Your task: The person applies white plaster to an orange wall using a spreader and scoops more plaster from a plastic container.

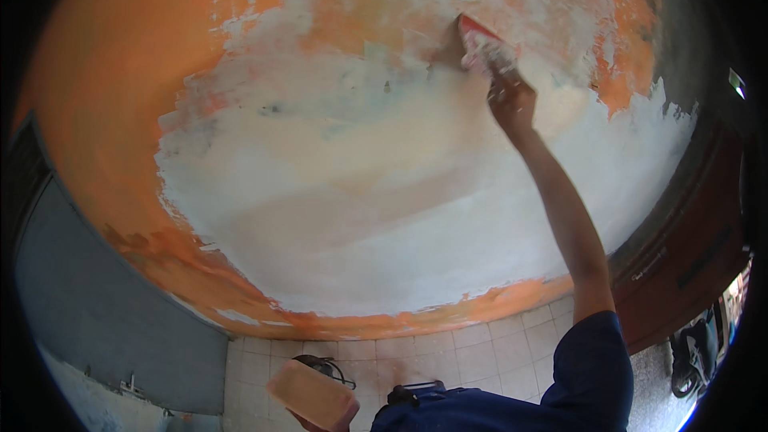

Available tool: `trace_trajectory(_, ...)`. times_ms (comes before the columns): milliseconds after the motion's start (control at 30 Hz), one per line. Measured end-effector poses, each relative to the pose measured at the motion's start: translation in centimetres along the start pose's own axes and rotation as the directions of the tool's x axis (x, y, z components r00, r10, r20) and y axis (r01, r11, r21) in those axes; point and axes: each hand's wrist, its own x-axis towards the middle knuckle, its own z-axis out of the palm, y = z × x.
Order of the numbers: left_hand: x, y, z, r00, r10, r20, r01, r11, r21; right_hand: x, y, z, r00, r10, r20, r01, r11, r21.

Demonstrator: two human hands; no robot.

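Note:
My right hand [512, 102] is closed round the handle of a putty knife [482, 38], raised to the upper part of the wall. Its reddish, wedge-shaped blade is smeared with white paste and lies at or very near the surface. White filler [384, 248] covers a broad patch of the orange wall [112, 112], thin and streaky toward the top. Low in the view, my left hand [301, 421] grips a tan rectangular block [314, 394] from below, well away from the wall. Most of that hand is hidden by the block.
A grey door [112, 296] stands at the left and a dark red-brown door or panel [680, 264] at the right. White floor tiles [488, 344] meet the wall's foot. A black round object with a handle [324, 366] sits on the floor behind the block.

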Motion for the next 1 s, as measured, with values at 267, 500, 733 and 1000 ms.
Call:
trace_trajectory(267,-0.3,-1.9,-0.3,0.961,-0.036,0.273,0.037,0.999,-0.001,-17.9,-8.5,1.3,0.808,-0.498,0.315,0.377,0.848,0.373)
trace_trajectory(500,-1.7,-1.3,0.4,0.996,-0.030,0.083,0.045,0.983,-0.180,-0.8,-4.6,-0.4,0.988,-0.096,-0.118,0.102,0.993,0.053)
trace_trajectory(733,-1.7,-1.3,0.4,0.985,0.027,0.170,-0.001,0.989,-0.150,-8.0,-4.7,5.0,0.964,-0.228,0.135,0.217,0.972,0.095)
trace_trajectory(1000,-0.4,0.3,-1.1,0.963,0.022,0.268,0.011,0.992,-0.122,-18.4,-12.5,1.2,0.869,-0.390,0.306,0.244,0.874,0.421)
